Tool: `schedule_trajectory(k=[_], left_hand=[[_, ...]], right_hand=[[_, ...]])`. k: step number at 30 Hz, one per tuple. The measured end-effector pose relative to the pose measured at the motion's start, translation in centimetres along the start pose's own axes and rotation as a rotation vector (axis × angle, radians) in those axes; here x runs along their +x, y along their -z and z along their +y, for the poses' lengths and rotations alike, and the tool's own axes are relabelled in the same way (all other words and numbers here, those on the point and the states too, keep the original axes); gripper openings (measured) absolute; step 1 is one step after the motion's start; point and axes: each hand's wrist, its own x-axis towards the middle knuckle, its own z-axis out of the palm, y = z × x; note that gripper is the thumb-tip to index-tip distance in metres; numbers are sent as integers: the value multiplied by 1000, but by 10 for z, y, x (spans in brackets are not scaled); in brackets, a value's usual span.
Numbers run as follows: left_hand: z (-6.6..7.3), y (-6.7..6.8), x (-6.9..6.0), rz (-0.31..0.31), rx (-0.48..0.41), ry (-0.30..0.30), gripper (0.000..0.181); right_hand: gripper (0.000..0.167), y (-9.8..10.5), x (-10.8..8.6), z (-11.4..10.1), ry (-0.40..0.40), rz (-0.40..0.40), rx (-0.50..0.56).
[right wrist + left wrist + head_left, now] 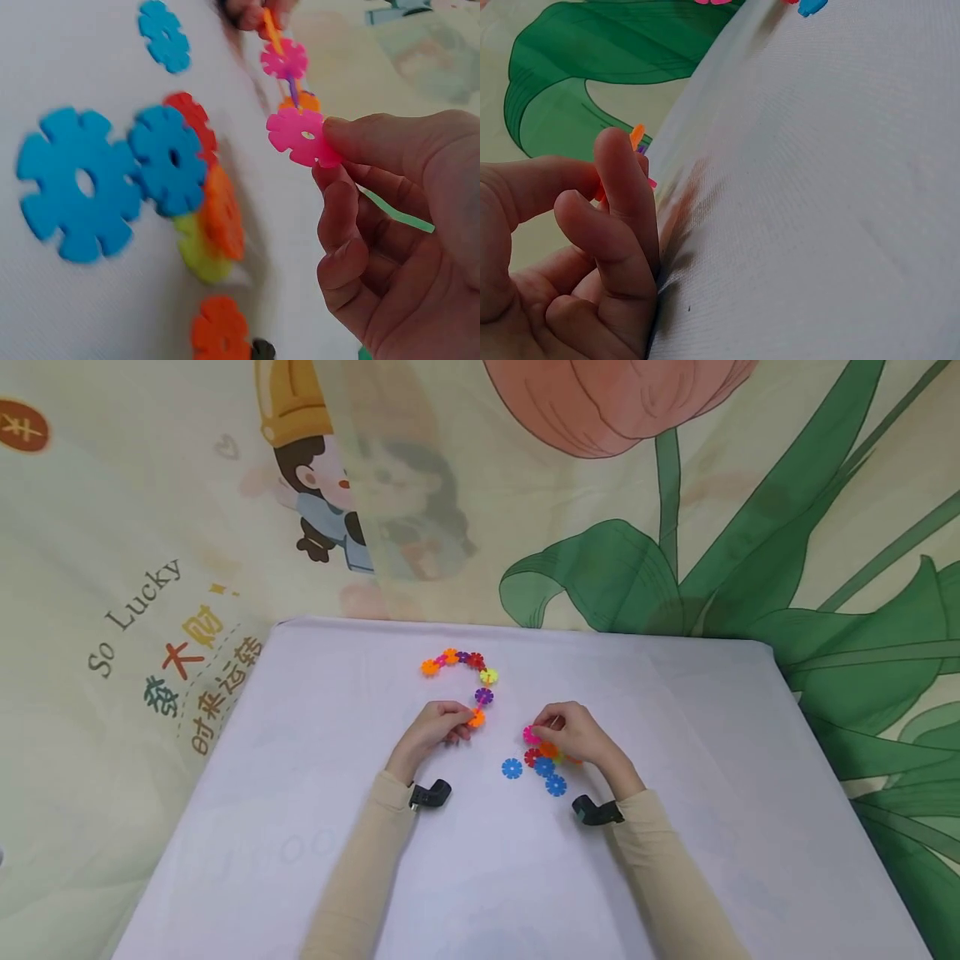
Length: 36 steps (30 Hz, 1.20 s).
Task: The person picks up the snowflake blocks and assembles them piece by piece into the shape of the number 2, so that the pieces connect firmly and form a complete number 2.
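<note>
My left hand (pixel 435 732) pinches the orange disc (pixel 477 718) at the near end of a curved chain of notched discs. The chain bends up past a purple disc (pixel 483 696) and a yellow disc (pixel 489 677) to an orange disc (pixel 430 667) at its far left end. Between thumb and fingers, my right hand (pixel 397 202) holds a pink disc (pixel 298 136), apart from the chain. Below that hand lies a loose pile with a red disc, an orange disc (pixel 223 210) and a blue disc (pixel 169 160). In the left wrist view, fingers hide most of the held disc.
Two more blue discs lie by the pile, one to its left (pixel 512 768) and one at its near side (pixel 556 785). The white-covered table (pixel 300 793) ends at the back against a printed cloth (pixel 450 585).
</note>
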Motion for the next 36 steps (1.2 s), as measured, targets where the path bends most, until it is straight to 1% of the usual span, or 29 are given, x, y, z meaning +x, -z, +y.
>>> schedule_trajectory(k=[3, 6, 12, 17, 22, 29, 36], left_hand=[[0, 1, 0, 5, 4, -5, 21], [0, 0, 0, 6, 9, -9, 21], [-2, 1, -2, 1, 9, -10, 21], [-1, 0, -3, 3, 4, -7, 21], [0, 1, -2, -1, 7, -2, 22], [0, 1, -1, -4, -1, 12, 20], [-1, 1, 0, -3, -4, 9, 19]], right_hand=[[9, 9, -1, 3, -20, 34, 35], [10, 14, -1, 8, -34, 50, 47], [12, 20, 0, 13, -47, 77, 83], [14, 25, 1, 14, -48, 98, 85], [14, 27, 2, 14, -66, 106, 86], [15, 28, 2, 14, -69, 106, 97], [15, 26, 1, 16, -78, 102, 110]])
